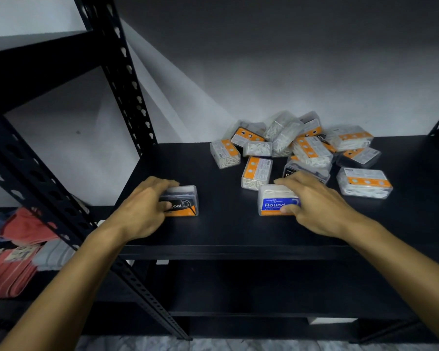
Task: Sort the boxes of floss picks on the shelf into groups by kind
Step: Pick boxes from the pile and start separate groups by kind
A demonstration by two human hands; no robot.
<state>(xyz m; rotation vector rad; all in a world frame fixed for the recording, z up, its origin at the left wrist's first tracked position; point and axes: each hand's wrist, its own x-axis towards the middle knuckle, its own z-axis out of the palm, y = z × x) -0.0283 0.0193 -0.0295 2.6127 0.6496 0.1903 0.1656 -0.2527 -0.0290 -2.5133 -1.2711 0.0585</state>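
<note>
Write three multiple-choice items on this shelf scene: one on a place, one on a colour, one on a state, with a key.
1. Where is the pile of boxes on the shelf?
A. At the back, right of centre
B. At the front left corner
C. On the floor

2. What colour is the label on the box under the right hand?
A. Green
B. Blue
C. Pink

3. What is the left hand doing?
A. Hanging idle off the shelf
B. Pressing flat on the wall
C. Holding a black box with curled fingers

Key: 1 A, the heap lies near the wall, beyond the right hand. 2 B, the label reading "Round" is blue. 3 C, thumb and fingers wrap the black-labelled box standing on the shelf.
</note>
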